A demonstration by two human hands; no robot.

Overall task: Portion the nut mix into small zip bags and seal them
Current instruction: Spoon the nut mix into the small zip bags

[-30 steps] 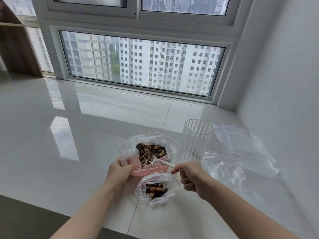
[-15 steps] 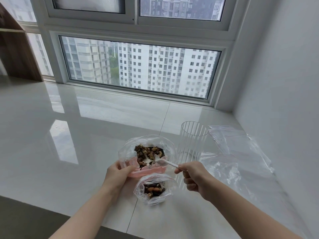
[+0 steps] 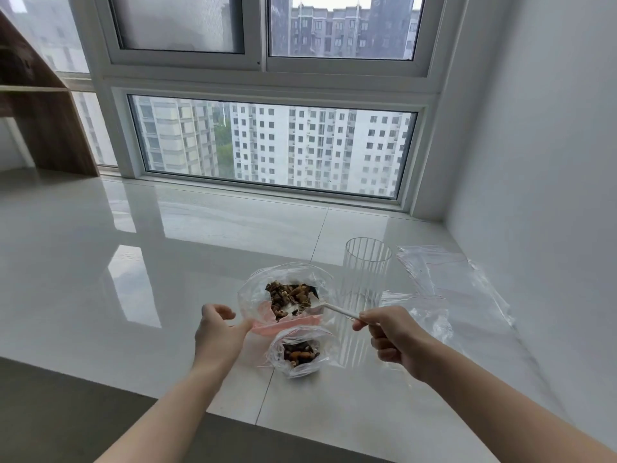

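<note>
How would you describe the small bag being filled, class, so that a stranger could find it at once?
Start at the big window and come down the glossy white floor to the two hands. Nearest the person lies a small clear zip bag with a few nuts inside. Unlike the larger pink-edged bag of nut mix just behind it, it is smaller and holds less.

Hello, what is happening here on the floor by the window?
A person is portioning nut mix. The right hand pinches a white plastic spoon, its bowl dipped into the nuts inside a large clear bag with a pink zip strip. The left hand touches that bag's near rim with its thumb, fingers loosely curled. In front lies a small clear zip bag, open, with some nuts inside. A ribbed clear glass stands to the right, beside empty clear bags on the glossy white tiled floor.
</note>
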